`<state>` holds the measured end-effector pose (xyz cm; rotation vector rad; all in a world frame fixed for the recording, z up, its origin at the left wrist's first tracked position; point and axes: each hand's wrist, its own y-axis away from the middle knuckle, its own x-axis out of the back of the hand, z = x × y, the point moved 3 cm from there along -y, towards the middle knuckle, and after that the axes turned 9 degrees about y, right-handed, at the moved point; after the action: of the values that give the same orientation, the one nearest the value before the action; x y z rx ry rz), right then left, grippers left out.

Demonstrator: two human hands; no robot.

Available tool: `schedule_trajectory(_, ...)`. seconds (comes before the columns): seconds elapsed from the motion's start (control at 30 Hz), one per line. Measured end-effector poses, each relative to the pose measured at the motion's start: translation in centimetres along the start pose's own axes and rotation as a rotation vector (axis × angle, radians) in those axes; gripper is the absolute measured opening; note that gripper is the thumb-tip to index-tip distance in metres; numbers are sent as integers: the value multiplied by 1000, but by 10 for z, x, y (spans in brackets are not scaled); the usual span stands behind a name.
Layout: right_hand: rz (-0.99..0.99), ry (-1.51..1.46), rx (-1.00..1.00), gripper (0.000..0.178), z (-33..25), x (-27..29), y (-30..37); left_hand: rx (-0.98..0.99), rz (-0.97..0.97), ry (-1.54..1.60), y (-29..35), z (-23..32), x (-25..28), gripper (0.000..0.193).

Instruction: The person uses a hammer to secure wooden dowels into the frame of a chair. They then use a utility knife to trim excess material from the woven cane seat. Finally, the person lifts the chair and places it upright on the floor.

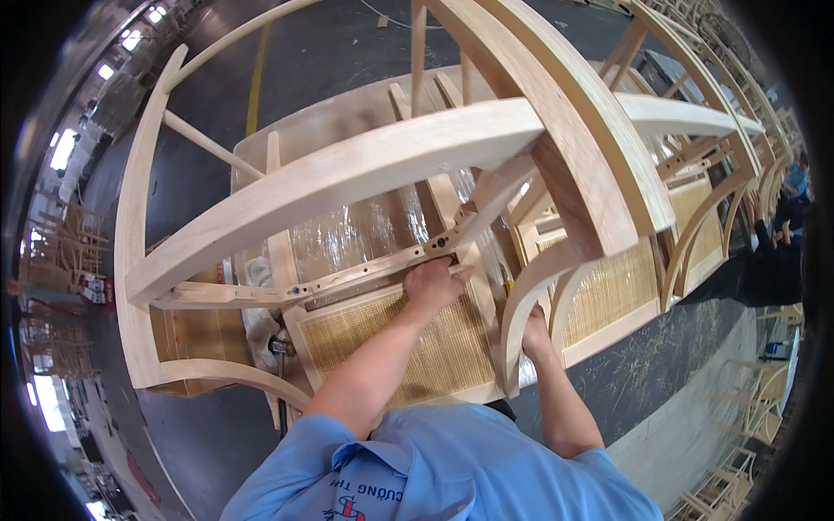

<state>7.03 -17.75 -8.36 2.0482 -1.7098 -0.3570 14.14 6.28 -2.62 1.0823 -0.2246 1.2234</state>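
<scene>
Woven cane (434, 352) lies below the curled left hand (433, 285), the right hand (536, 333) beside a curved leg (512, 337); both grips unclear.

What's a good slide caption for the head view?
Left hand at a drilled wooden rail beside a woven panel, right hand next to a curved wooden piece.

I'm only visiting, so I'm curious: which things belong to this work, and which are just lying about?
Likely in use:
- woven panel, left hand at its edge
- wooden frame

Likely just about:
- floor scraps
- white bundle
- chairs, lower right
</scene>
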Motion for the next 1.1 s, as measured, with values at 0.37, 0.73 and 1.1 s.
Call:
schedule_trajectory(0.37,312,522,105,44,10,19,137,59,264,-142,-19,-9,-17,65)
schedule_trajectory(0.73,569,-283,-212,43,134,-28,296,-273,318,-140,-7,-10,-27,56)
schedule_trajectory(1.1,577,-604,-220,49,166,-145,316,-1057,26,-350,92,-29,-106,58)
